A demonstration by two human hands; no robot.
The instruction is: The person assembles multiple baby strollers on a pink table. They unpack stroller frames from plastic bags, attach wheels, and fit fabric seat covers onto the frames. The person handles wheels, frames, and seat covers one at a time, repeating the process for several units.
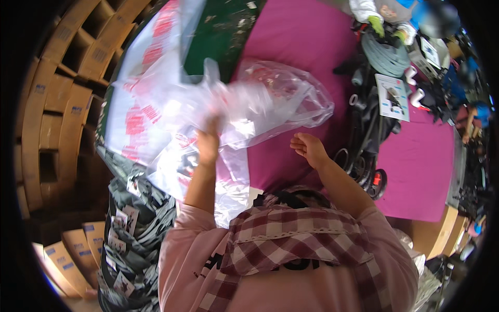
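A large clear plastic bag (270, 106) spreads across the table in front of me, its middle smeared by motion. My left hand (209, 138) grips the bag near that blurred part, and the fingertips are partly lost in the film. To the right of the bag, my right hand (310, 149) hovers over the pink cloth (296, 47), fingers loosely bent and slightly apart, with nothing in them. Beneath the bag on the left lies white plastic sheeting with red print (138, 117).
A black folded frame with wheels (371, 140) lies right of my hand, with a printed leaflet (392, 97) beside it. Beyond, a person in green gloves (376, 26) handles a grey bundle (385, 54). Grey fabric pieces (138, 218) pile up at left, near cardboard boxes (49, 130).
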